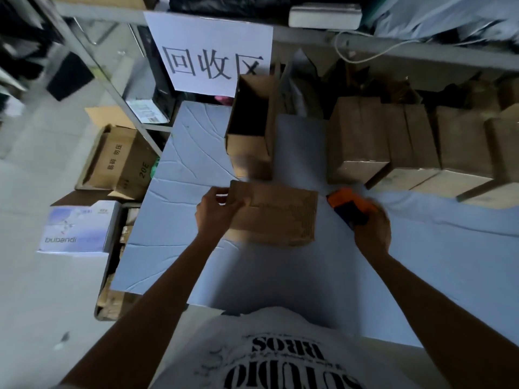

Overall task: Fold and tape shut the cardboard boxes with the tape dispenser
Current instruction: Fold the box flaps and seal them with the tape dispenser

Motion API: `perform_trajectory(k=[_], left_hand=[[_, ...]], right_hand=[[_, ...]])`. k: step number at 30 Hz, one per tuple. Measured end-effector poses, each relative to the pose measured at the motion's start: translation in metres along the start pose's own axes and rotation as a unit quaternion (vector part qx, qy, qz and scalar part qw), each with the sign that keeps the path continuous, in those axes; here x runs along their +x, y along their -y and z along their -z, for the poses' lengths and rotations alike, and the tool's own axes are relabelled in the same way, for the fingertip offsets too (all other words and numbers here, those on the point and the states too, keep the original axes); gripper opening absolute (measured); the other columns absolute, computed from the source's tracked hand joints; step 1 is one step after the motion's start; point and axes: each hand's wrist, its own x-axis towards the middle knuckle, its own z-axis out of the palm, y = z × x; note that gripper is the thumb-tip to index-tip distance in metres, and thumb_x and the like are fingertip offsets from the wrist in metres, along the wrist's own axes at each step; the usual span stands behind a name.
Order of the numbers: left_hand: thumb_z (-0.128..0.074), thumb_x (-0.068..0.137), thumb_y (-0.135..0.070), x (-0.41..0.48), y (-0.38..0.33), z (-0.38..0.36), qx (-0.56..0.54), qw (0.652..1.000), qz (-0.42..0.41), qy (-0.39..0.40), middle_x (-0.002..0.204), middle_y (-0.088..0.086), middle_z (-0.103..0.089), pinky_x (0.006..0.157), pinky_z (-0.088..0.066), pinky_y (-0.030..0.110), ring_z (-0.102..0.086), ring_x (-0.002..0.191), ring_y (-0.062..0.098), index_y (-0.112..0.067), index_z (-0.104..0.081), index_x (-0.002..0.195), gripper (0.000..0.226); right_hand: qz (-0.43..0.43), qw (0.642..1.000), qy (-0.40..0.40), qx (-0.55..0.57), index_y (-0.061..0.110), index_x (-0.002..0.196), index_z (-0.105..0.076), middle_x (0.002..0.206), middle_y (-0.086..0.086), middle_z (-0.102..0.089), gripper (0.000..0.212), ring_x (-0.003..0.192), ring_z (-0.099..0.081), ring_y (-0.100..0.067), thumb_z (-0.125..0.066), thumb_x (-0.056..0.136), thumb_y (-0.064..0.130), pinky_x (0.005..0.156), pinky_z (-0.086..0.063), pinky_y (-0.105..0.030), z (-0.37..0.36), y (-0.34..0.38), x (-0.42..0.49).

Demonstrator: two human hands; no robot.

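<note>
A small brown cardboard box (278, 217) lies on the pale blue table (295, 276) in the middle of the view, its flaps folded down. My left hand (217, 210) grips the box's left end, thumb on top. My right hand (372, 228) holds an orange and dark tape dispenser (351, 204) just to the right of the box, a little apart from it. Another brown box (251, 124) stands open behind it, its dark inside showing.
Several closed brown boxes (407, 147) stand in a row at the back right of the table. A white sign (213, 54) hangs from the shelf behind. On the floor at left sit a printed carton (120, 161) and a white box (78, 227).
</note>
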Motion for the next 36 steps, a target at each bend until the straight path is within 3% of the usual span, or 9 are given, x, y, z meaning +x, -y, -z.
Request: perform_trajectory(k=[3,6,10,13,15,22,30,33,36], left_hand=[[-0.076,0.066,-0.059,-0.003,-0.002,-0.002,0.010,1.000,-0.003,-0.005,0.092,-0.010,-0.066,0.084,-0.053,0.040,-0.065,0.091,0.018,-0.030,-0.063,0.106,0.052],[-0.074,0.069,-0.058,-0.007,-0.006,-0.007,0.008,1.000,-0.004,-0.015,0.095,-0.008,-0.069,0.085,-0.053,0.039,-0.066,0.091,0.017,-0.029,-0.062,0.108,0.050],[-0.075,0.070,-0.055,-0.011,-0.012,-0.015,0.008,1.000,-0.006,-0.014,0.100,-0.006,-0.071,0.084,-0.052,0.037,-0.066,0.092,0.018,-0.026,-0.063,0.109,0.050],[-0.075,0.070,-0.055,-0.014,-0.019,-0.023,0.006,1.000,-0.017,0.001,0.101,-0.005,-0.071,0.083,-0.050,0.034,-0.066,0.092,0.017,-0.025,-0.063,0.110,0.051],[-0.074,0.073,-0.053,-0.018,-0.026,-0.030,0.006,1.000,-0.023,0.015,0.105,-0.003,-0.071,0.081,-0.047,0.031,-0.066,0.094,0.019,-0.022,-0.062,0.113,0.052],[-0.074,0.075,-0.050,-0.029,-0.041,-0.051,-0.020,0.998,-0.003,0.055,0.112,-0.001,-0.067,0.074,-0.048,0.030,-0.063,0.096,0.018,-0.021,-0.057,0.116,0.053],[-0.065,0.088,-0.034,-0.023,-0.045,-0.049,-0.013,0.999,-0.032,0.020,0.112,-0.001,-0.057,0.084,-0.048,0.029,-0.055,0.103,0.017,-0.016,-0.056,0.118,0.035],[-0.051,0.096,-0.023,-0.024,-0.056,-0.041,-0.115,0.991,-0.041,0.048,0.094,0.000,-0.064,0.076,-0.049,0.027,-0.061,0.093,0.021,-0.015,-0.065,0.098,0.016],[-0.044,0.098,-0.024,-0.017,-0.068,-0.028,-0.183,0.976,0.031,0.114,0.087,0.010,-0.070,0.084,-0.050,0.037,-0.065,0.087,0.026,-0.015,-0.068,0.082,0.031]], right_hand=[[-0.043,0.997,0.037,-0.045,0.004,0.121,-0.059,0.108,-0.018,-0.065,0.043,0.103,-0.060,-0.037,-0.071,0.082,0.017,0.079,-0.047,-0.037,0.018,0.007,0.013],[0.013,0.995,0.099,-0.022,0.000,0.115,-0.058,0.100,-0.016,-0.063,0.034,0.095,-0.060,-0.033,-0.068,0.084,0.011,0.073,-0.041,-0.032,0.039,0.022,0.020],[0.077,0.981,0.128,0.126,0.000,0.127,-0.049,0.108,-0.016,-0.063,0.034,0.100,-0.060,-0.032,-0.052,0.093,0.002,0.084,-0.048,-0.042,0.066,0.052,0.012],[0.152,0.978,0.122,0.073,0.008,0.095,-0.064,0.070,0.000,-0.063,0.013,0.068,-0.063,-0.017,-0.066,0.086,0.017,0.061,-0.051,-0.024,0.078,0.080,0.007],[0.234,0.967,0.103,-0.015,0.024,0.076,-0.056,0.057,0.008,-0.056,0.021,0.053,-0.057,-0.005,-0.077,0.076,0.029,0.050,-0.043,-0.008,0.086,0.099,0.002],[0.329,0.918,0.197,-0.098,0.024,0.099,-0.053,0.077,0.018,-0.054,0.046,0.069,-0.050,0.006,-0.083,0.066,0.036,0.062,-0.034,-0.009,0.072,0.133,-0.014],[0.355,0.900,0.212,-0.138,0.014,0.113,-0.057,0.090,0.004,-0.059,0.058,0.083,-0.055,-0.012,-0.086,0.065,0.029,0.073,-0.041,-0.022,0.053,0.136,-0.013],[0.365,0.897,0.213,-0.131,0.015,0.108,-0.058,0.083,0.007,-0.056,0.054,0.078,-0.057,-0.012,-0.086,0.064,0.030,0.067,-0.041,-0.019,0.053,0.135,-0.010],[0.367,0.897,0.213,-0.126,0.017,0.106,-0.058,0.081,0.009,-0.056,0.053,0.074,-0.056,-0.009,-0.086,0.063,0.031,0.063,-0.037,-0.013,0.054,0.131,-0.009]])
